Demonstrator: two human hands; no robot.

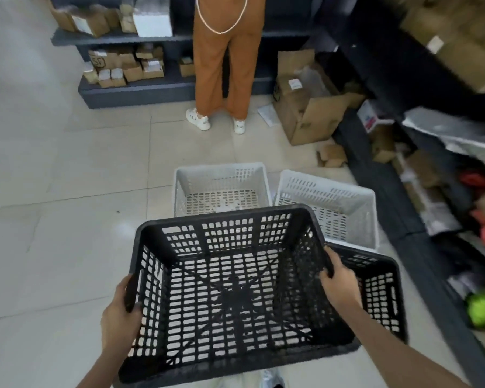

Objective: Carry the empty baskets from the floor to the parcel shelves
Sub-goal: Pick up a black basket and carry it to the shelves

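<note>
I hold an empty black slotted basket (pixel 224 219) up off the floor in front of me. My left hand (pixel 121 312) grips its left rim and my right hand (pixel 339 284) grips its right rim. A second black basket (pixel 381 287) sits on the floor just right of it, partly hidden. Two empty white baskets stand on the tiles beyond: one (pixel 221 186) straight ahead, another (pixel 331 203) to its right, turned at an angle. Dark parcel shelves (pixel 123 40) run along the back wall, and more shelves (pixel 398 175) line the right side.
A person in orange trousers (pixel 221 60) stands facing the back shelves. An open cardboard box (pixel 308 107) and scraps lie on the floor in the right corner. Boxes and bagged parcels fill the shelves. Pale tiled floor (pixel 53 191) stretches to the left.
</note>
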